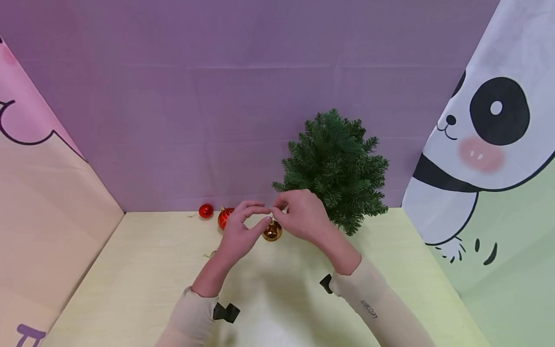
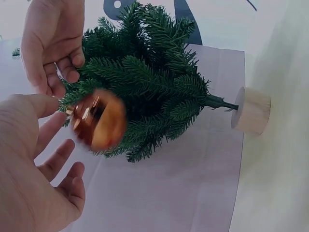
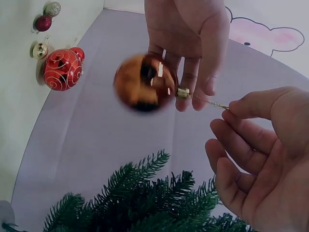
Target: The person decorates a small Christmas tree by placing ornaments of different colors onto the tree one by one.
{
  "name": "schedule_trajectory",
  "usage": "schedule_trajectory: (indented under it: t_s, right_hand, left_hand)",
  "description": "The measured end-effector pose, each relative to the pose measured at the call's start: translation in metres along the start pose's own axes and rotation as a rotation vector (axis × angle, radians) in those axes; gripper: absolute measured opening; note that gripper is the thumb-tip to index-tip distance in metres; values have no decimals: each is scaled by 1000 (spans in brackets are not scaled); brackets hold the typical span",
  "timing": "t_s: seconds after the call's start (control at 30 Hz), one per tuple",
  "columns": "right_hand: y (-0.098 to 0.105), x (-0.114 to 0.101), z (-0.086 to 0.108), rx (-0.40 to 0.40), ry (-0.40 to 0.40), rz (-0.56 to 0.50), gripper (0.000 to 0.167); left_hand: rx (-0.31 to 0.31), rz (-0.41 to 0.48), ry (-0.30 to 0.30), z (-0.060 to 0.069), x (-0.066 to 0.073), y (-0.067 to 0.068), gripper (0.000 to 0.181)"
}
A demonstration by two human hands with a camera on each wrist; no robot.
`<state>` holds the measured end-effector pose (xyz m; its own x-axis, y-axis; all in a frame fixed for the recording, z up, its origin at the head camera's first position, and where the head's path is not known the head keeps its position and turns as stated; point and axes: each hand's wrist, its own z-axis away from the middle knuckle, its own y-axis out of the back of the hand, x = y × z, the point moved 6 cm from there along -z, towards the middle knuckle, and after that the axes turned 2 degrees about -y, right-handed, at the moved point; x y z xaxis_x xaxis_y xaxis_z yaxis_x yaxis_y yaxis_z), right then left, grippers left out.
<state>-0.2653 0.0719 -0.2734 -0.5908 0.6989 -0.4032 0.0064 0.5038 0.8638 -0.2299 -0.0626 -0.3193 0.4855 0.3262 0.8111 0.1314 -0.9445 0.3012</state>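
Note:
A shiny gold ball ornament (image 1: 272,232) hangs between the two hands, in front of the green tree (image 1: 336,168). The right hand (image 1: 302,215) pinches the end of its thin gold string (image 3: 212,102) between thumb and index finger, with the other fingers loosely bent. Close beside the ball's cap (image 3: 183,92) is the left hand (image 1: 243,232), its fingers extended and thumb apart; whether it touches the cap or string is unclear. In the left wrist view the ball (image 2: 99,120) is blurred, near the left hand's fingertips (image 2: 57,105).
On the table (image 1: 143,270), a small red ball (image 1: 205,210) and a larger patterned red ball (image 1: 224,218) stand left of the hands. The right wrist view also shows a small gold ball (image 3: 40,50), a dark red one (image 3: 43,22) and a silver one (image 3: 52,8). The tree has a wooden base (image 2: 253,111).

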Motion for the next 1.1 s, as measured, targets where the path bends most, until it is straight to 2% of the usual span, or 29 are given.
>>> schedule_trajectory:
  t_s: [0.2, 0.57, 0.8, 1.1]
  right_hand:
    - [2, -2, 1, -47, 9, -38, 11]
    - [2, -3, 2, -58, 23, -59, 11]
    - [2, -3, 3, -94, 27, -56, 12]
    - [5, -1, 4, -119, 18, -69, 13]
  left_hand:
    - [-41, 25, 27, -5, 0, 2, 16]
    - [-83, 24, 2, -6, 9, 5, 13]
    - [-81, 41, -27, -12, -22, -1, 11]
    - [-91, 59, -79, -14, -22, -4, 8]
